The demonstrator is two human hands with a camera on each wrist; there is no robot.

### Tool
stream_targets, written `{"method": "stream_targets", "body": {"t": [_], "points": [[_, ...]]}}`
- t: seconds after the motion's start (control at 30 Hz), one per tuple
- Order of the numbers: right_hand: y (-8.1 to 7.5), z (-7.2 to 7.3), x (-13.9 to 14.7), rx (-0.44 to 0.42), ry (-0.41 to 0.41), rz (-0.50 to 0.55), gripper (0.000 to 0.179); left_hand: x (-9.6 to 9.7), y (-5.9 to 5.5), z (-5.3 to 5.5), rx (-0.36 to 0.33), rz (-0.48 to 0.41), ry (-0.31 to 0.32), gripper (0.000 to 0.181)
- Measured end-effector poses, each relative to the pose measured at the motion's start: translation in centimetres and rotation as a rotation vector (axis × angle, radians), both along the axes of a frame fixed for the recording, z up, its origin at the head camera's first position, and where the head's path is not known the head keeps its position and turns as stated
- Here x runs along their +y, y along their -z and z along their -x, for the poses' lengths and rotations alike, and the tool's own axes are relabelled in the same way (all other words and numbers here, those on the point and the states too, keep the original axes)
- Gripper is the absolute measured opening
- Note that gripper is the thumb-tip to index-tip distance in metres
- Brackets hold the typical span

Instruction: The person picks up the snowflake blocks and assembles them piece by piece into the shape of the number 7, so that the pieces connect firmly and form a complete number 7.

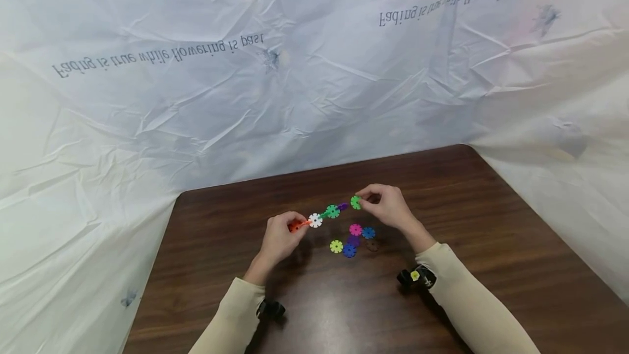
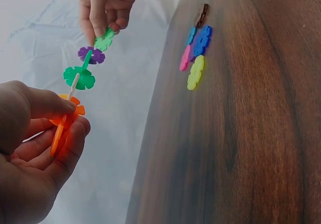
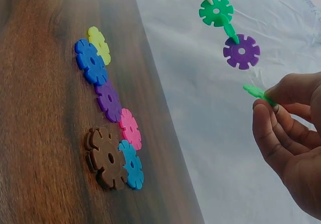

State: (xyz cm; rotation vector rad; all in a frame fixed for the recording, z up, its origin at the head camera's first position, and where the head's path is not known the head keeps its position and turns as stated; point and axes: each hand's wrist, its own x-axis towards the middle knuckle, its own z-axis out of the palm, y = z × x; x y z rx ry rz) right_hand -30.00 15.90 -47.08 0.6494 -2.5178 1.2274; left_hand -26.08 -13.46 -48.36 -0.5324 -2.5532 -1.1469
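My left hand [image 1: 281, 238] pinches the orange end of a chain of interlocking flower-shaped discs. Beyond the orange disc [image 2: 57, 138] come a white disc [image 1: 312, 216], green discs [image 3: 206, 14] and, at the far end, a purple disc [image 3: 251, 57]. Between thumb and fingertips, my right hand [image 1: 390, 207] holds a light green disc [image 3: 255, 91]. In the right wrist view a small gap separates that disc from the purple one, and it is turned nearly edge-on. Both hands are raised above the table, with the chain stretched between them.
On the dark wooden table [image 1: 221, 310] lie loose discs: yellow [image 1: 333, 249], blue [image 3: 85, 66], purple [image 3: 105, 103], pink [image 3: 128, 131], light blue [image 3: 136, 174] and stacked brown ones [image 3: 103, 156]. White printed sheeting [image 1: 295, 97] hangs behind the table and at its sides.
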Motion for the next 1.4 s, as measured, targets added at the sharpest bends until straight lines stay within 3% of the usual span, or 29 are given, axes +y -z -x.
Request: {"method": "stream_targets", "body": {"t": [0.77,1.4], "points": [[-0.2,-0.2,-1.0,-0.031,-0.031,0.073,0.014,-0.4,0.1,-0.4,0.019,0.000,-0.017,0.005],[-0.3,-0.1,-1.5,-0.223,-0.108,0.232,0.016,-0.7,0.1,-0.5,0.066,-0.010,-0.002,0.007]]}}
